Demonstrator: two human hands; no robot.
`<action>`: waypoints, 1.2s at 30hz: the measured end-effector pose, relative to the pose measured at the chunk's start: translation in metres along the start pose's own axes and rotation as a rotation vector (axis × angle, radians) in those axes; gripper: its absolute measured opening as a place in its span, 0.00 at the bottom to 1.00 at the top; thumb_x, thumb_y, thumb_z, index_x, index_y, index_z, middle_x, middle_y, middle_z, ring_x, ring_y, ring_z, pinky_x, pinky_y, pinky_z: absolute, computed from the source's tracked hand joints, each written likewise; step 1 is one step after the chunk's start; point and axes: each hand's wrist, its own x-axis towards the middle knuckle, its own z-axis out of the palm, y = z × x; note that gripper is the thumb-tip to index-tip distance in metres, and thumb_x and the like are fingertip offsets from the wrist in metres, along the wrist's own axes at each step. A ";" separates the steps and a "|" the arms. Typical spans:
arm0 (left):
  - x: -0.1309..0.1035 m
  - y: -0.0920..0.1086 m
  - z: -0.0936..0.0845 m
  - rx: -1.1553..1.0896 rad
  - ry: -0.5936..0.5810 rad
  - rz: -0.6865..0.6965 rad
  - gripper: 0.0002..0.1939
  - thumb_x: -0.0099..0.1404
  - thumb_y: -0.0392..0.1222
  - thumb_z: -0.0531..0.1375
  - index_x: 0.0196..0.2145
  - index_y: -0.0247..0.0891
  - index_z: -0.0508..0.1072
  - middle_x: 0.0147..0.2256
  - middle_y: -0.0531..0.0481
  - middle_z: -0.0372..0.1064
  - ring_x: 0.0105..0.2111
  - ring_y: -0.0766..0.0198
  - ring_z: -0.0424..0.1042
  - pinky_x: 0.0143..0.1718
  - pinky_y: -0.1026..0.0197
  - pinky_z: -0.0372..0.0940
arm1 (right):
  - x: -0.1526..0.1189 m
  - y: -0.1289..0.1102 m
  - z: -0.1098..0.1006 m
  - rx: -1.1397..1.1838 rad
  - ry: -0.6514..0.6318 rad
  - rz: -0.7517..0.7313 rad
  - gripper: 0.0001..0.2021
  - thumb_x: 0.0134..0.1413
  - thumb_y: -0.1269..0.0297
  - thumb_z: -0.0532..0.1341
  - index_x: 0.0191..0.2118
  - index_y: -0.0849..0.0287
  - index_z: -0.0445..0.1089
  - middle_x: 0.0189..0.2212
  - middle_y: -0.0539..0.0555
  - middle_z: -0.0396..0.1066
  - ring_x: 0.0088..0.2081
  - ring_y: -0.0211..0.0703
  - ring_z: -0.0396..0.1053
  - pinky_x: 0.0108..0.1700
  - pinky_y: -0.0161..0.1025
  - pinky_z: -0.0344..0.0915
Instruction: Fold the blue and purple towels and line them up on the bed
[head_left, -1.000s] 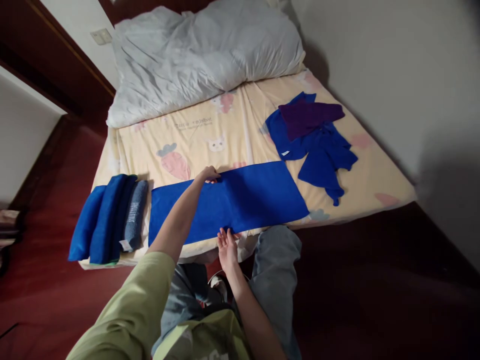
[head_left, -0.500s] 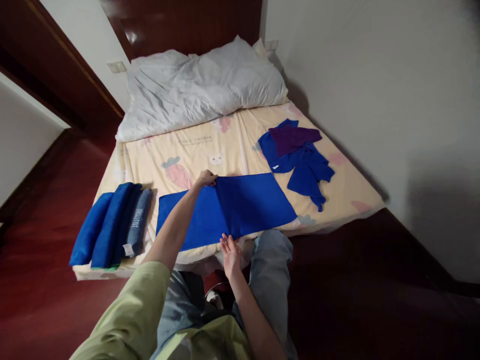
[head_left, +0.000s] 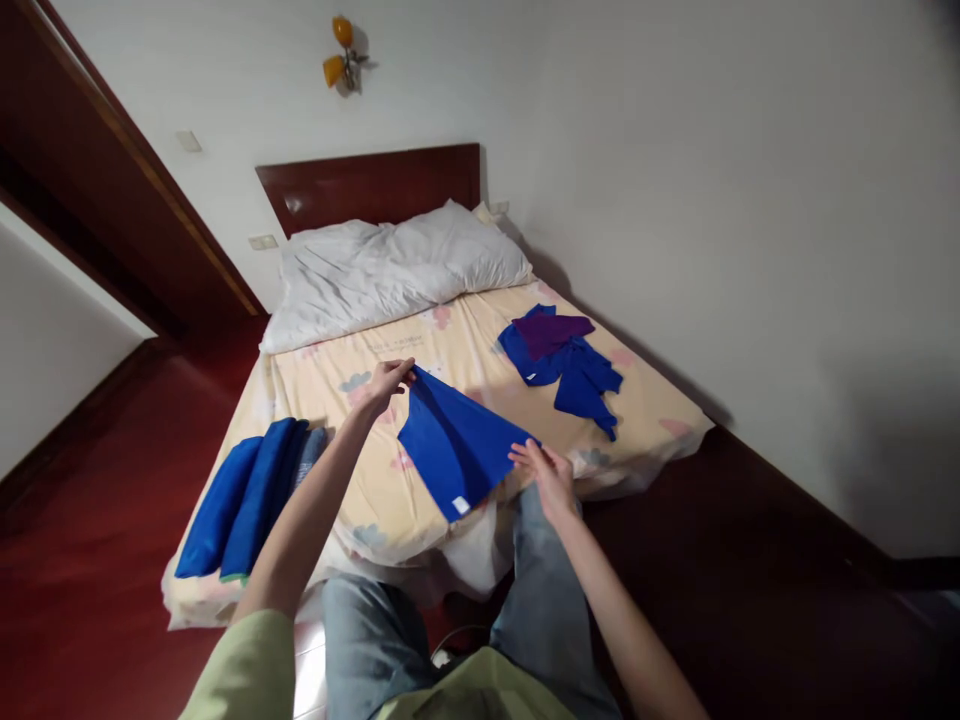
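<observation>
A blue towel [head_left: 457, 435] with a small white label hangs taut between my two hands over the front part of the bed. My left hand [head_left: 390, 382] is closed on its upper left corner. At the right corner, my right hand [head_left: 547, 475] pinches the cloth, some fingers stretched out. The towel's lower end, with the label, hangs toward the bed's front edge. To the left lies a row of folded blue towels [head_left: 244, 495], with a grey-blue folded towel [head_left: 309, 455] partly hidden behind my left forearm.
Crumpled blue cloths [head_left: 585, 385] and a purple cloth [head_left: 551, 332] lie on the right of the bed. A white pillow or quilt [head_left: 397, 265] rests against the dark headboard [head_left: 382, 185]. The patterned sheet [head_left: 360, 535] drops over the front edge near my knees. A wall [head_left: 712, 250] borders the right.
Both hands have lifted the blue towel off the sheet, and it is now doubled over. My right hand moved right and up, gripping a corner. The view has tilted up.
</observation>
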 end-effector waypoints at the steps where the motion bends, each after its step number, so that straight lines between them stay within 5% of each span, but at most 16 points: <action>1: -0.013 0.010 -0.011 -0.018 -0.005 0.022 0.24 0.58 0.61 0.66 0.26 0.35 0.73 0.29 0.46 0.73 0.28 0.66 0.69 0.26 0.66 0.58 | 0.003 -0.019 0.003 -0.009 -0.011 -0.040 0.24 0.41 0.45 0.76 0.33 0.62 0.76 0.39 0.64 0.82 0.35 0.50 0.81 0.38 0.40 0.76; 8: -0.103 0.064 -0.083 -0.079 0.001 0.141 0.25 0.57 0.64 0.68 0.29 0.36 0.74 0.30 0.46 0.73 0.28 0.66 0.69 0.24 0.67 0.57 | 0.001 -0.128 0.042 -0.144 -0.244 -0.223 0.24 0.45 0.42 0.74 0.32 0.60 0.74 0.38 0.61 0.82 0.35 0.46 0.81 0.34 0.35 0.75; 14: -0.142 0.082 -0.120 -0.059 0.193 0.223 0.19 0.63 0.53 0.68 0.25 0.36 0.70 0.22 0.54 0.59 0.23 0.70 0.60 0.22 0.67 0.53 | 0.002 -0.178 0.078 -0.365 -0.380 -0.285 0.25 0.44 0.40 0.74 0.27 0.59 0.72 0.24 0.52 0.77 0.24 0.36 0.74 0.26 0.30 0.70; 23: -0.169 0.082 -0.143 -0.163 0.255 0.129 0.15 0.68 0.45 0.65 0.28 0.35 0.70 0.25 0.53 0.61 0.24 0.70 0.62 0.24 0.64 0.55 | -0.018 -0.188 0.118 -0.413 -0.405 -0.256 0.22 0.48 0.44 0.74 0.28 0.59 0.71 0.23 0.51 0.75 0.25 0.36 0.75 0.27 0.30 0.71; 29: -0.192 0.075 -0.144 -0.227 0.195 0.066 0.18 0.65 0.45 0.67 0.25 0.37 0.64 0.21 0.56 0.53 0.20 0.71 0.56 0.21 0.64 0.50 | -0.022 -0.185 0.106 -0.440 -0.434 -0.180 0.22 0.46 0.47 0.76 0.29 0.60 0.71 0.24 0.51 0.75 0.25 0.37 0.74 0.28 0.31 0.72; 36: -0.211 0.039 -0.137 -0.273 0.136 -0.029 0.22 0.61 0.49 0.69 0.23 0.39 0.60 0.20 0.56 0.51 0.18 0.72 0.54 0.18 0.66 0.51 | -0.030 -0.177 0.082 -0.492 -0.396 -0.056 0.18 0.52 0.52 0.74 0.29 0.59 0.71 0.22 0.52 0.73 0.24 0.39 0.74 0.27 0.35 0.73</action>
